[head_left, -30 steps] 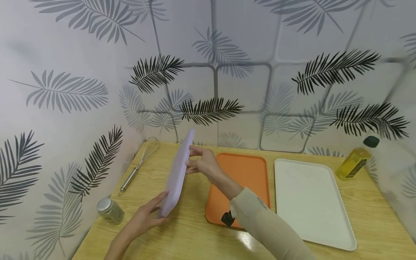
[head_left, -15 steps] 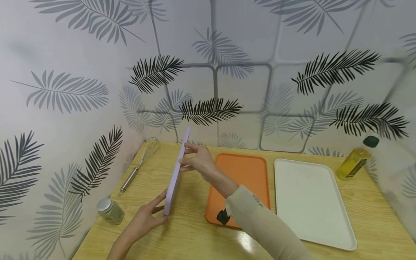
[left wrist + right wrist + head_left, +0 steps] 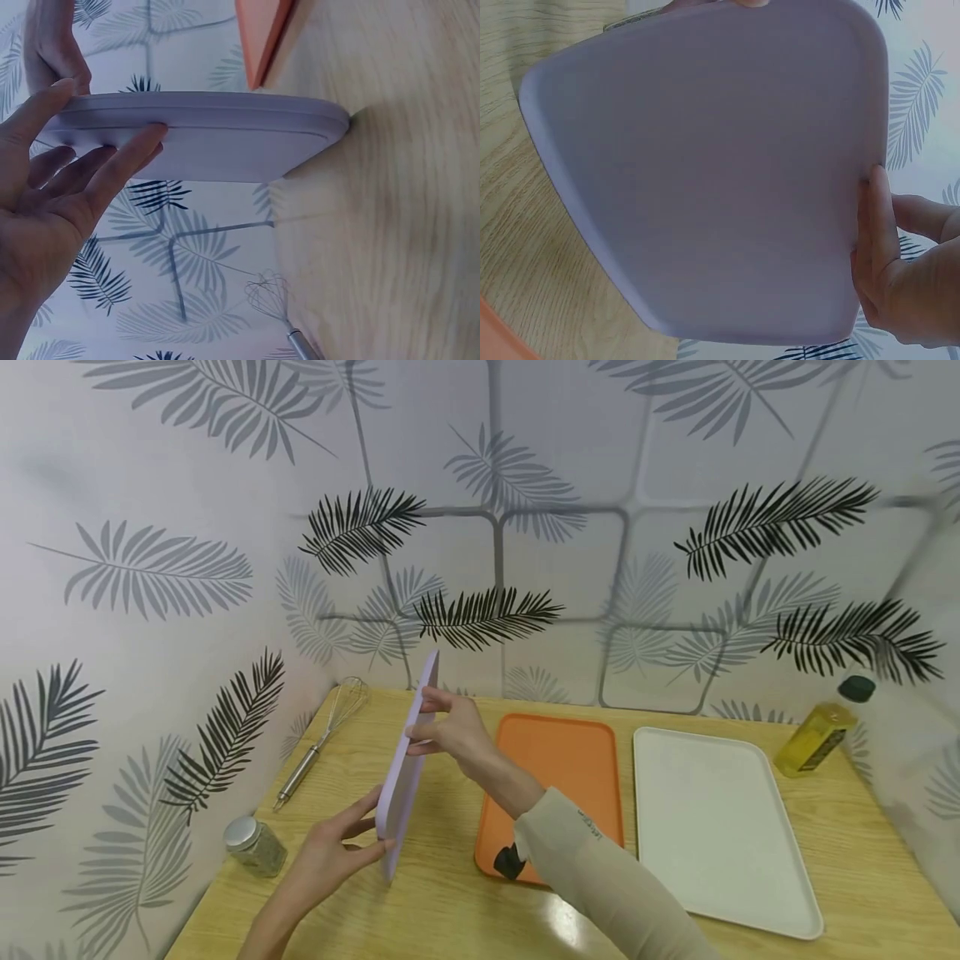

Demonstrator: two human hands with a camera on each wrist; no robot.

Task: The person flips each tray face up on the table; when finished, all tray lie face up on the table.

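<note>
A pale purple tray (image 3: 403,781) stands on edge above the left part of the table, seen nearly edge-on in the head view. Its flat rimmed face (image 3: 705,187) fills the right wrist view. My left hand (image 3: 326,860) grips the near edge, thumb on one side and fingers on the other, as the left wrist view also shows. Higher up, my right hand (image 3: 457,731) pinches the upper edge between thumb and fingers. In the left wrist view the tray's low corner (image 3: 337,124) is close to the wooden table; whether it touches cannot be told.
An orange tray (image 3: 558,760) and a white tray (image 3: 720,827) lie flat to the right. A whisk (image 3: 322,743) and a lidded jar (image 3: 255,847) are at the left. An oil bottle (image 3: 821,731) stands far right. Patterned walls (image 3: 555,568) border the wooden table (image 3: 450,910).
The purple tray has shifted slightly left and turned, so its right-hand face now shows instead of its left. My right hand has moved left with it; my left hand's thumb and fingers have tilted along.
</note>
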